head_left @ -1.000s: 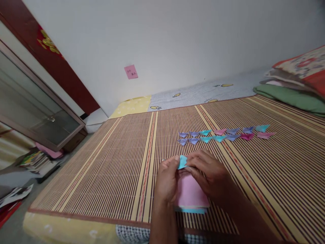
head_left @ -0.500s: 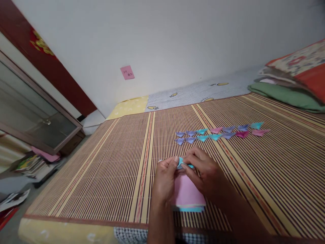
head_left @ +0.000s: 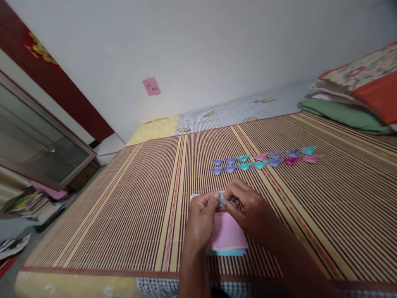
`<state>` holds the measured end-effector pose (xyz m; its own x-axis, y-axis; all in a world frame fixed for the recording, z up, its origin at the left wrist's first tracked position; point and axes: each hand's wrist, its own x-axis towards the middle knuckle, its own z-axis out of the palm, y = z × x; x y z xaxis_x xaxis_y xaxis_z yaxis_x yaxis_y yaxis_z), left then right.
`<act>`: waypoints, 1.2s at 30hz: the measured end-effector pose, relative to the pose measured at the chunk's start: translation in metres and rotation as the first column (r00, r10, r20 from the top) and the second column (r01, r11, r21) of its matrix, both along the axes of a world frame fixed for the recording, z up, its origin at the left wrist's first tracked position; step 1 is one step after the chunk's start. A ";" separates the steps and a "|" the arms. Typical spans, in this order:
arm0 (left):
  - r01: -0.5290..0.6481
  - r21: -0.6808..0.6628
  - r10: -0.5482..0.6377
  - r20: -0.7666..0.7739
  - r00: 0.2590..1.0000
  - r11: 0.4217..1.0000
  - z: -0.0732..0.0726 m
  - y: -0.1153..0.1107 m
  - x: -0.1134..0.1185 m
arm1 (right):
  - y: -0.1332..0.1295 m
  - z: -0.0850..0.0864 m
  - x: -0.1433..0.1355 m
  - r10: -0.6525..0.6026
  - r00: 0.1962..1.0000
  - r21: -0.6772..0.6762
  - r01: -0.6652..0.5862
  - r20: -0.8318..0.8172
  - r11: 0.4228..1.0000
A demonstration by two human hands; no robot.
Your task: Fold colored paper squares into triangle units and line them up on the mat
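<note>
A small folded piece of turquoise paper (head_left: 222, 200) is pinched between my two hands, mostly covered by the fingers. My left hand (head_left: 202, 213) grips its left side with thumb and fingers. On its right side, my right hand (head_left: 245, 203) holds it between thumb and bent fingers. Beneath the hands lies a stack of square coloured sheets (head_left: 229, 234), pink on top with turquoise edges showing below. Beyond the hands, several small folded paper shapes (head_left: 259, 165) in purple, turquoise and pink lie in two rows.
A striped bamboo mat (head_left: 139, 207) covers the bed. Folded bedding (head_left: 350, 111) and a patterned pillow (head_left: 369, 70) are piled at the far right. A pink note (head_left: 151, 86) is on the wall. Left of the bed are a glass-fronted cabinet (head_left: 46, 136) and stacked papers (head_left: 34, 205).
The view has shifted slightly, moving the scene a little left and up. Less of the turquoise paper shows between my fingers. Both hands still hold it.
</note>
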<state>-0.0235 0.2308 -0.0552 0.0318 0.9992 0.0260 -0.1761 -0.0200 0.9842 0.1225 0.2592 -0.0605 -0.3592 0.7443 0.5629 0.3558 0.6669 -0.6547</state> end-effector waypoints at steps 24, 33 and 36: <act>-0.293 0.095 0.304 -0.138 0.943 0.951 0.001 0.002 -0.003 | -0.003 0.004 0.002 -0.004 0.998 -0.303 -0.014 -0.061 0.953; -0.287 0.071 0.292 -0.067 0.954 0.955 -0.006 0.003 -0.001 | -0.005 0.001 -0.007 -0.035 0.995 -0.297 0.006 -0.095 0.955; -0.324 0.062 0.326 -0.031 0.945 0.944 -0.010 0.005 -0.003 | -0.004 0.002 -0.001 0.007 0.988 -0.350 -0.061 -0.153 0.935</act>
<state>-0.0266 0.2360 -0.0651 -0.2919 0.9525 0.0870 -0.1108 -0.1240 0.9861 0.1212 0.2557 -0.0582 -0.3215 0.8932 0.3145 0.2186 0.3932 -0.8931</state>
